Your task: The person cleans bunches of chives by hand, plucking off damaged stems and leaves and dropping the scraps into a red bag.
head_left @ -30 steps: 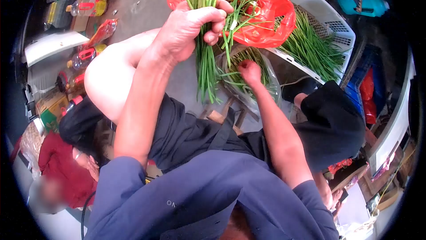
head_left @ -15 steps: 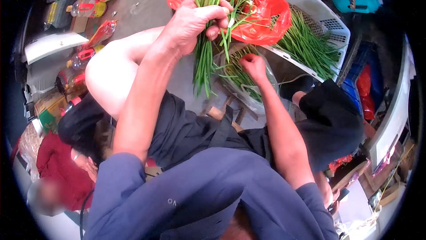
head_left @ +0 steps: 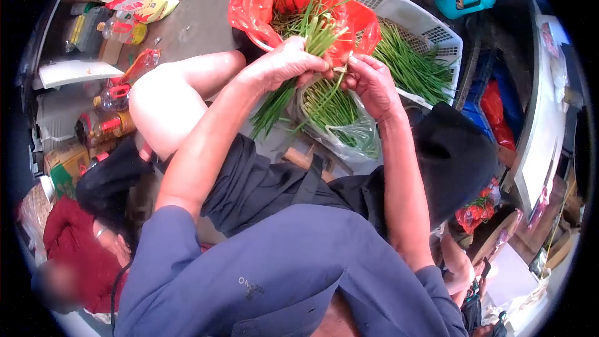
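My left hand [head_left: 288, 64] is closed around a bunch of green chives [head_left: 273, 109], their pale cut ends up and leafy ends hanging down. Close beside it, my right hand [head_left: 374, 82] pinches the pale end of a chive stalk [head_left: 340, 70] between thumb and fingers. Below both hands sits a clear plastic bag [head_left: 354, 144] full of more chives. Just beyond them stands a red plastic bag [head_left: 248, 16] with loose green trimmings inside.
A white perforated crate [head_left: 450, 44] behind my right hand holds many long chives [head_left: 415, 67]. Bottles [head_left: 115, 97] and packets line the left side. A person in a dark red top [head_left: 78, 243] is at lower left. A teal jug [head_left: 469, 1] stands at upper right.
My right hand has risen from the clear bag to meet my left hand. The bunch has come lower and tilted. The view has shifted slightly, showing more of the red bag.
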Motion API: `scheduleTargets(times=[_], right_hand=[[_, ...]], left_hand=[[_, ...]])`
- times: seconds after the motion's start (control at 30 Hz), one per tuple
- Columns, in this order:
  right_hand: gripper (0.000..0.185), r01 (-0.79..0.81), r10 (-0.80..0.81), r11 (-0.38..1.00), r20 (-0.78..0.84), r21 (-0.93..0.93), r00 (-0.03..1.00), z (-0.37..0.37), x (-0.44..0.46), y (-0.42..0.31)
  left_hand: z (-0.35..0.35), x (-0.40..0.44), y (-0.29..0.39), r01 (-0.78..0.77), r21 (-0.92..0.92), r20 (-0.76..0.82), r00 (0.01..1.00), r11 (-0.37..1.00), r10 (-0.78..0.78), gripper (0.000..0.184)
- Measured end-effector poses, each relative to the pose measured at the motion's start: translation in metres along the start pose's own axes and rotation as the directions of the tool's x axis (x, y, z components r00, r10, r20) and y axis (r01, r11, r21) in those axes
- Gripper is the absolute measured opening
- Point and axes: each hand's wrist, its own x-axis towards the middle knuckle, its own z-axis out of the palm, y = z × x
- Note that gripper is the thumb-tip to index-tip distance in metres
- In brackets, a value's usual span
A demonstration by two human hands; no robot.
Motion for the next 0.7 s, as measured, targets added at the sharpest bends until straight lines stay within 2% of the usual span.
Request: scheduleTargets(times=[0.17, 0.23, 0.3, 0.4, 0.43, 0.5, 0.63, 0.67, 0.7], right_hand=[[0.018, 0.093, -0.093, 0.989, -0.008, 0.116, 0.996, -0.005, 0.005, 0.006], [0.021, 0.117, -0.117, 0.993, -0.093, -0.001, 0.989, -0.006, 0.008, 0.01], [0.024, 0.12, -0.12, 0.993, -0.136, -0.007, 0.983, -0.004, 0.008, 0.013], [0.028, 0.191, -0.227, 0.963, -0.193, -0.189, 0.955, 0.002, 0.007, 0.016], [0.028, 0.189, -0.225, 0.964, -0.194, -0.187, 0.955, 0.004, 0.007, 0.018], [0.031, 0.237, -0.353, 0.832, -0.149, -0.502, 0.924, 0.008, 0.007, 0.021], [0.029, 0.21, -0.41, 0.695, -0.14, -0.687, 0.901, 0.005, 0.011, 0.03], [0.028, 0.261, -0.494, 0.663, -0.148, -0.702, 0.857, 0.005, 0.015, 0.035], [0.028, 0.261, -0.493, 0.664, -0.147, -0.701, 0.858, 0.004, 0.017, 0.037]], left_hand=[[0.012, -0.001, -0.003, 0.038, -0.105, 0.106, 0.994, 0.994, -0.027, 0.017], [0.01, 0.004, -0.008, 0.044, -0.106, 0.109, 0.994, 0.993, -0.032, 0.018], [0.009, 0.008, -0.012, 0.03, -0.146, 0.051, 0.998, 0.989, -0.022, 0.016], [0.009, 0.009, -0.012, 0.063, -0.113, 0.016, 0.998, 0.992, -0.062, 0.012], [0.01, 0.008, -0.011, 0.066, -0.113, 0.016, 0.998, 0.991, -0.065, 0.012], [0.012, 0.007, -0.01, 0.073, -0.069, -0.013, 0.997, 0.995, -0.074, 0.009], [0.012, 0.008, -0.008, 0.085, -0.024, -0.029, 0.996, 0.996, -0.086, 0.009], [0.009, 0.008, -0.01, 0.099, -0.003, -0.023, 0.995, 0.995, -0.099, 0.009], [0.008, 0.008, -0.01, 0.112, 0.018, -0.018, 0.994, 0.994, -0.111, 0.01]])
